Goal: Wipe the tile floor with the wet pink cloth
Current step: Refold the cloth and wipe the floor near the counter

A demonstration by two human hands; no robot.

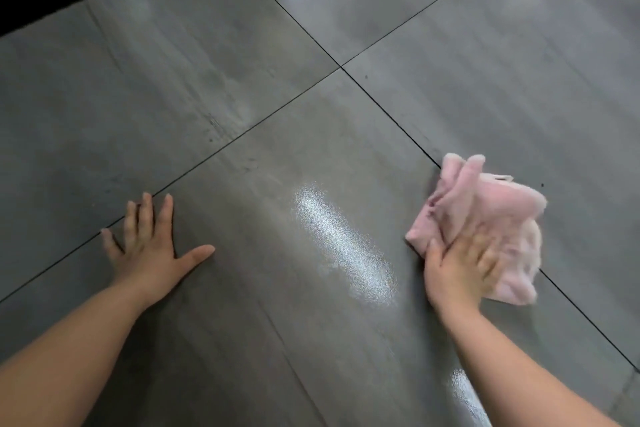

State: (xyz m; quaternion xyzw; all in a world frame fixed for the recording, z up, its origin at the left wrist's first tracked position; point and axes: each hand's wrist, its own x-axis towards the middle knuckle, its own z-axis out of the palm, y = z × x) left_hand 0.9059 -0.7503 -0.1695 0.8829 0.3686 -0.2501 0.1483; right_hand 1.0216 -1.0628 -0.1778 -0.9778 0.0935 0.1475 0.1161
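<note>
Pink cloth [485, 218], bunched and blurred, lies on the grey tile floor [242, 114] at the right, straddling a dark grout line [391, 114]; the right hand [460, 270] bears on its near edge, fingers laid over the folds, though the blur hides whether they curl into the fabric or press flat; the left hand [149, 250] rests well apart, palm down and fingers spread on bare tile, seemingly as a brace; a glossy wet streak [339, 246] shines between the two hands; the wiping itself appears to be in hand, with the near tile partly covered; the next pass likely calls for steady downward pressure and a sweep across the duller, drier areas to the left and beyond the grout line
</note>
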